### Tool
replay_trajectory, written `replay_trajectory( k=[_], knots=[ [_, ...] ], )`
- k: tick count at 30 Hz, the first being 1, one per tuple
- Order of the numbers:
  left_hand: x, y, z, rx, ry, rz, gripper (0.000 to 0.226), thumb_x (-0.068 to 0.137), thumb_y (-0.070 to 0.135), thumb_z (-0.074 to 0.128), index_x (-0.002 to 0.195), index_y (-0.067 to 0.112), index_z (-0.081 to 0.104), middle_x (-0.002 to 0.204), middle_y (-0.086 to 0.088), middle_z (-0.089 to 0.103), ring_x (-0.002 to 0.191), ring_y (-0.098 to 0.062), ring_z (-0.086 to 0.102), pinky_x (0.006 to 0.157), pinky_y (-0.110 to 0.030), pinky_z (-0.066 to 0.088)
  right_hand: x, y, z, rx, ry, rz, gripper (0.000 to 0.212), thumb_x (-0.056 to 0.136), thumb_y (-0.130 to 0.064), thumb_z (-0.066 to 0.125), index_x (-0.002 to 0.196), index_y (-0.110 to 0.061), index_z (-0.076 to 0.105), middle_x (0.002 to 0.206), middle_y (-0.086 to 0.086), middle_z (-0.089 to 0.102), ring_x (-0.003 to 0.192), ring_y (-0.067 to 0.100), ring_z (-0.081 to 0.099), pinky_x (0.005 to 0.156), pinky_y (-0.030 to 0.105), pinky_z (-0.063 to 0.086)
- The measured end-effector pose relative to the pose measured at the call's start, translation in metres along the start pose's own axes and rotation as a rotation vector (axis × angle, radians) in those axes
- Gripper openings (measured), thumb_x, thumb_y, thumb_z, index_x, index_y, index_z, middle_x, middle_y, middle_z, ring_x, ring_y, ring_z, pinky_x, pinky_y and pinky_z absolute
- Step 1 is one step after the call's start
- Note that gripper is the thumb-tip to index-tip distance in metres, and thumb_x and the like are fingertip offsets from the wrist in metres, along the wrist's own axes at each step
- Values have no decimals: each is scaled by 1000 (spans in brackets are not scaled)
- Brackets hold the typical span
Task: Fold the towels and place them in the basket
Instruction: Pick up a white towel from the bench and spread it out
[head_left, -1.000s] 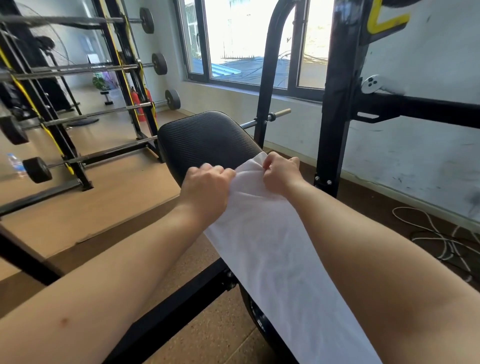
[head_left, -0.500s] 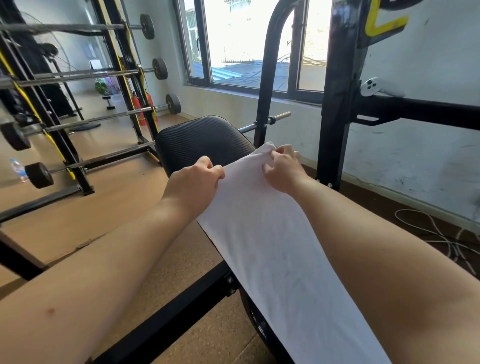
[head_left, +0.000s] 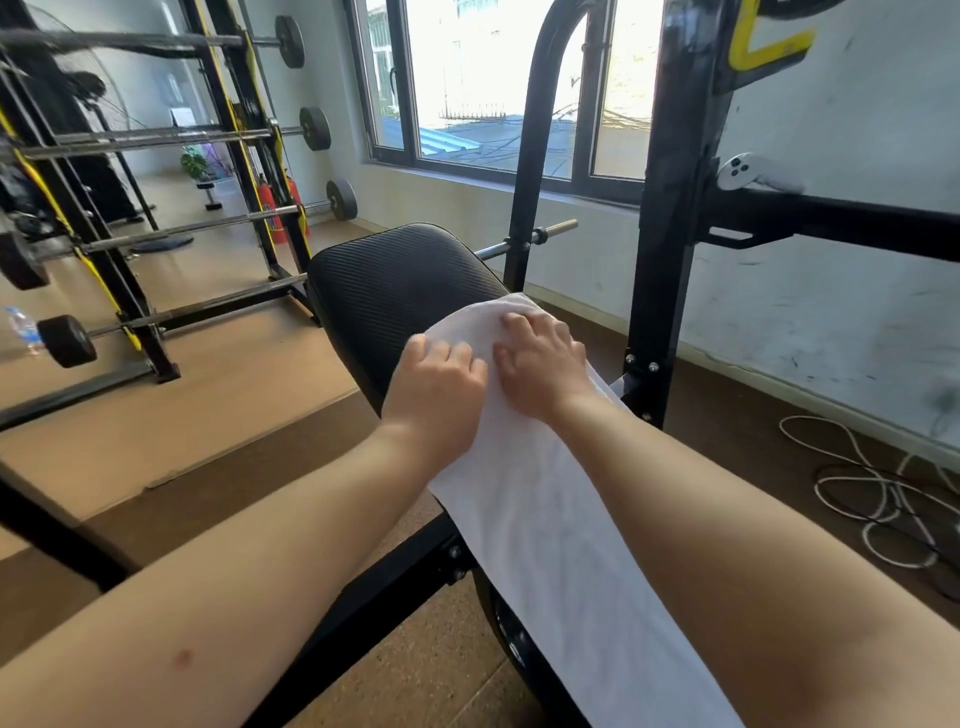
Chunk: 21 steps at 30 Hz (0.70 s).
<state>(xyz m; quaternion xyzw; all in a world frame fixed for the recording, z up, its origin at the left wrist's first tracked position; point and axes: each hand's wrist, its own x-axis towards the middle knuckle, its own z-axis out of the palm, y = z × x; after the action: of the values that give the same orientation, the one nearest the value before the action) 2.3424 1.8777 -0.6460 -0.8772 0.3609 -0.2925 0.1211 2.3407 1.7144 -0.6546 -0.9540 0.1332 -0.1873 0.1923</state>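
A long white towel (head_left: 540, 519) lies lengthwise on the black padded bench (head_left: 395, 280). Its far end sits short of the bench's head, and its near end runs out of the frame at the bottom. My left hand (head_left: 441, 379) rests on the towel's far left part with bent fingers, fingertips down on the cloth. Just to its right, my right hand (head_left: 540, 364) presses the far end with spread fingers. Neither hand lifts the cloth. No basket is in view.
Black rack uprights (head_left: 670, 260) stand close on the right of the bench, with a white controller (head_left: 748, 171) on the crossbar. A barbell rack (head_left: 156, 234) fills the left. White cable (head_left: 872, 488) lies coiled on the floor at right, and a water bottle (head_left: 21, 327) stands far left.
Both hands pinched the towel's far edge and carried it farther up the bench. Now they have let go of the edge and lie on top of the cloth, pressing it down.
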Motion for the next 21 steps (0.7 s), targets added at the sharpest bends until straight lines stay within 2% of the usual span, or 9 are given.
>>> replay_trajectory(
  k=[2,4,6,8,10,12,15,17,21],
  knots=[
    [2,-4,-2,-20,-117,-135,44,101,39,36,136,19,55,137,-12,56,126,-34,52,109,-50,31,6,2,-2,43,-143,84,61,102,-57,35,159,-42,20,171,-7,8,156,23,10,120,55,17],
    [0,-15,-4,-9,-249,-245,68,101,58,24,157,20,28,162,-17,30,147,-40,30,116,-55,21,10,11,-6,92,-239,152,74,93,-72,39,158,-52,11,171,-13,4,155,26,14,120,59,19],
    [-3,-27,-3,-25,-296,-290,78,98,68,15,162,24,10,169,-13,13,154,-41,13,120,-61,11,10,22,-15,216,-277,228,95,72,-88,46,154,-59,9,167,-8,24,147,32,35,117,55,34],
    [-6,-35,-2,-32,-280,-286,76,99,68,12,163,28,8,170,-11,11,155,-39,10,121,-63,8,8,31,-18,272,-306,271,103,65,-92,48,154,-60,8,158,-2,39,139,34,46,111,50,43],
    [-8,-36,-3,-19,-243,-288,72,100,65,13,162,29,13,168,-12,17,154,-38,14,121,-63,9,1,36,-19,199,-329,310,98,75,-90,42,158,-53,2,165,2,29,146,37,36,116,52,37],
    [-9,-34,-8,15,-183,-277,66,102,60,19,158,27,30,164,-13,28,151,-38,22,120,-63,10,-11,38,-19,78,-319,338,90,87,-86,35,160,-48,-1,172,4,9,154,38,19,121,56,25],
    [-14,-30,-17,35,-90,-212,46,102,48,39,135,23,59,154,-13,43,146,-36,32,120,-64,11,-29,37,-27,-22,-283,307,81,95,-77,32,162,-44,0,173,3,-3,157,35,6,121,62,17],
    [-17,-28,-23,31,-77,-180,37,101,42,47,127,23,65,149,-12,48,142,-35,37,120,-65,12,-40,36,-34,-31,-279,293,79,98,-73,34,162,-42,1,173,3,-3,157,34,4,122,62,16],
    [-26,-18,-44,2,-92,-191,34,98,37,52,126,25,66,143,-11,52,139,-34,41,119,-66,11,-70,37,-50,-65,-280,270,76,99,-71,33,162,-41,3,172,3,-3,157,34,4,121,61,19]
  ],
)
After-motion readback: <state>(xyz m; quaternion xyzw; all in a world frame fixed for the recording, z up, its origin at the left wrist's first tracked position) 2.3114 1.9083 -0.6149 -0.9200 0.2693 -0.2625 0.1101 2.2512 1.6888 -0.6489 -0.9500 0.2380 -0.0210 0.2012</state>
